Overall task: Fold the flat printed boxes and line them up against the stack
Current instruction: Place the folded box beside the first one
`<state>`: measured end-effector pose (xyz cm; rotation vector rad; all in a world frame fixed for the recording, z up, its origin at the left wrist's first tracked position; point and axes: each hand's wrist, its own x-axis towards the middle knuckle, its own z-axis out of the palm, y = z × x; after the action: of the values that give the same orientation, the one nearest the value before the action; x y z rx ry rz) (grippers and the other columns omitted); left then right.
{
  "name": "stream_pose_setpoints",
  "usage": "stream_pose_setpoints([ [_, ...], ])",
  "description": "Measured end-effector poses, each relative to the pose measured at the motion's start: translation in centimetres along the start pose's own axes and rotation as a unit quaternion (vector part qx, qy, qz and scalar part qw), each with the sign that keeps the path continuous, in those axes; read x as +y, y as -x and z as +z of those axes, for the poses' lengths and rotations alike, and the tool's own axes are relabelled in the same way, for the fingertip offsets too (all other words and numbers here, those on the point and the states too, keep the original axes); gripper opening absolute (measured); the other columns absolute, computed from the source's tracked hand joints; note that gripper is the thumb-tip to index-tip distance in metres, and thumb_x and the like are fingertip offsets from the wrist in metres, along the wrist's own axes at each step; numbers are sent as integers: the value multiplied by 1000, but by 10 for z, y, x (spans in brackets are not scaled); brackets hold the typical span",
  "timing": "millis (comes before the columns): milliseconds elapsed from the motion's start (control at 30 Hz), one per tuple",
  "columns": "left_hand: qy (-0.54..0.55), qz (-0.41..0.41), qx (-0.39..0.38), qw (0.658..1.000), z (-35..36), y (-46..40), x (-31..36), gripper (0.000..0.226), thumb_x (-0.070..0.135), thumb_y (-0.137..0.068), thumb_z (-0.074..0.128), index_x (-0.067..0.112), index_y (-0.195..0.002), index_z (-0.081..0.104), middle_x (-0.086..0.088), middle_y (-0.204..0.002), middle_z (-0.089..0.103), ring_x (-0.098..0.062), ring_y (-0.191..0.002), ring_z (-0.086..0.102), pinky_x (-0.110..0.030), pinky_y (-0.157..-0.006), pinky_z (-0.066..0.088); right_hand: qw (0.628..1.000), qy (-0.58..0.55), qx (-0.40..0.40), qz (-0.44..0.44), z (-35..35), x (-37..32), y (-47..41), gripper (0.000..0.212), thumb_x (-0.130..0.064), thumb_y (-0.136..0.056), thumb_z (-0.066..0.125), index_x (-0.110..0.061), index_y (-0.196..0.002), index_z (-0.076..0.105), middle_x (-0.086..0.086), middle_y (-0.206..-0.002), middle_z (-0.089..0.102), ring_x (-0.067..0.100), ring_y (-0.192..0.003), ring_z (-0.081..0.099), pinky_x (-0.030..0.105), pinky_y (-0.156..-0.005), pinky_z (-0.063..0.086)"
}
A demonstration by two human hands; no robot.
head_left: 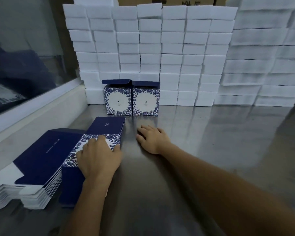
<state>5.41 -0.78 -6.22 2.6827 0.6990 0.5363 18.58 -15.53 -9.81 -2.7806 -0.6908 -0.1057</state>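
The right forearm crosses the bottom right corner, reaching to the right hand (152,141), which lies palm down on the bare steel surface (220,142) with its fingers spread and nothing in its grip. To its left, the left hand (99,155) presses flat on the top flat printed box (107,127) of a pile, fingers loosely spread over the blue floral panel, thumb at the pile's right edge; its grip closes on nothing. Just left of that pile, touching it, sits a second pile of flat boxes (41,159), navy face up, white edges showing in layers. Further back, 2 folded boxes (132,101) stand upright side by side, touching, their lids raised and their backs against the stack of white foam blocks (150,48). Both show a white circle framed in blue leaves. A glass panel (24,48) with a pale frame runs along the left edge of the surface.
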Motion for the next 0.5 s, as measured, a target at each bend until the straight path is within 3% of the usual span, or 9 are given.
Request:
stream_pose_setpoints([
  [100,29,0,5,1000,-2,0,0,46,43,-87,64,11,-120,58,-13,-117,63,-34,-108,58,-43,-90,43,999,-36,13,-7,-4,-1,26,48,-48,-102,40,-28,-145,46,-4,-157,39,16,-144,34,39,-118,20],
  [167,45,-4,7,999,-5,-1,-1,45,42,-87,65,10,-118,58,-13,-115,64,-36,-105,60,-42,-84,44,997,-71,35,-8,-11,-1,48,40,-45,-99,49,-25,-133,57,-3,-145,52,20,-134,46,34,-110,31],
  [233,50,-7,8,999,-6,-1,-1,45,42,-86,65,10,-117,58,-13,-114,65,-36,-104,60,-38,-76,41,991,-121,57,1,-18,0,71,29,-38,-96,58,-22,-118,66,-3,-129,63,21,-120,55,30,-98,40],
  [300,61,-11,14,998,-8,-1,-2,45,44,-85,67,12,-116,59,-12,-113,65,-37,-103,59,-36,-72,35,979,-190,70,29,-23,2,91,18,-32,-93,64,-22,-106,72,-5,-119,68,17,-112,60,29,-95,44],
  [433,85,-29,31,996,-12,-7,-5,52,49,-77,74,18,-118,61,-10,-113,67,-38,-104,59,-38,-74,38,940,-311,113,86,-29,10,118,11,-23,-92,66,-24,-86,74,-9,-87,74,-3,-77,64,18,-76,48],
  [500,96,-34,43,994,-14,-7,-4,52,48,-76,74,22,-119,62,-7,-114,68,-37,-104,60,-40,-77,41,923,-354,119,93,-33,11,123,12,-20,-94,65,-21,-85,74,-4,-86,75,-1,-75,65,9,-70,44],
])
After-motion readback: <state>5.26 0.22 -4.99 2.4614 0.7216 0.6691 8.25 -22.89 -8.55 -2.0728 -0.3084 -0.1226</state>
